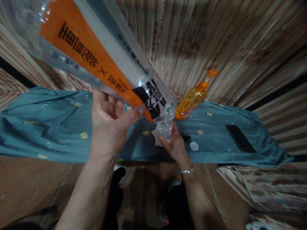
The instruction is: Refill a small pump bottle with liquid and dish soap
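Observation:
My left hand (109, 119) grips a large clear plastic bottle (124, 60) with an orange, black and white label. The bottle is tilted, its base up at the top left and its neck pointing down. Under the neck is a small clear container (165, 130), which my right hand (176, 145) holds near the cloth. Neck and container overlap in view, so I cannot tell whether they touch. A folded pale tissue (157, 140) lies beside the container. Right of my right hand are a round white cap (194, 146) and a small black object (186, 138).
A teal patterned cloth (64, 127) covers the narrow table. An orange pump bottle (192, 100) stands behind my right hand. A black phone (240, 138) lies toward the right end. Striped curtains (230, 41) hang behind, with dark poles at both sides.

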A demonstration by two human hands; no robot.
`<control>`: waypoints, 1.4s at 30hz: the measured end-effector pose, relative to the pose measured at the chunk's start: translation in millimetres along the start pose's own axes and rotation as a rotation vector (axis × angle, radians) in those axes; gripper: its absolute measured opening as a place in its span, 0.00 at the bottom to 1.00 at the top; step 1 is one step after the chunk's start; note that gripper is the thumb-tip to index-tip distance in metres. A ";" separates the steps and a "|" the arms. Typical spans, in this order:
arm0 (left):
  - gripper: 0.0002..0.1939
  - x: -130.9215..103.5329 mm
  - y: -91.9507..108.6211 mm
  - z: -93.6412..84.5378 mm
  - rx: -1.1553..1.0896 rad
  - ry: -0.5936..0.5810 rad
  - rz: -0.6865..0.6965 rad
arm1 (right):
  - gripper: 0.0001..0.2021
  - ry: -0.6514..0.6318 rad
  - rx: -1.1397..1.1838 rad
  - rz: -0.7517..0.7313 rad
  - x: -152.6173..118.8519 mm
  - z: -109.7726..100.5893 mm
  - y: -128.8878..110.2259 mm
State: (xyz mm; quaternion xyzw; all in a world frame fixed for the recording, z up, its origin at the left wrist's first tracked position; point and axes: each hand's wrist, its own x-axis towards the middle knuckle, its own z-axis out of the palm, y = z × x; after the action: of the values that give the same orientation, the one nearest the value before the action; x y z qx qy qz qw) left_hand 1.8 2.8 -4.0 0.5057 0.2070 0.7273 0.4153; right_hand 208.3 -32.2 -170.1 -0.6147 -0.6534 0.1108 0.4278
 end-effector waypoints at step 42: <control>0.12 -14.3 -26.6 -24.2 -0.246 0.326 -0.567 | 0.42 0.000 0.094 0.111 6.5 -3.9 -5.7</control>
State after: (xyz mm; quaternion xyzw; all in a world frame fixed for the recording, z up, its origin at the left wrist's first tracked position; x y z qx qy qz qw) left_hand -7.6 9.2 -40.9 0.2514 0.3137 0.6736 0.6202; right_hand 207.7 -29.2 -161.2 -0.6291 -0.6124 0.1650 0.4493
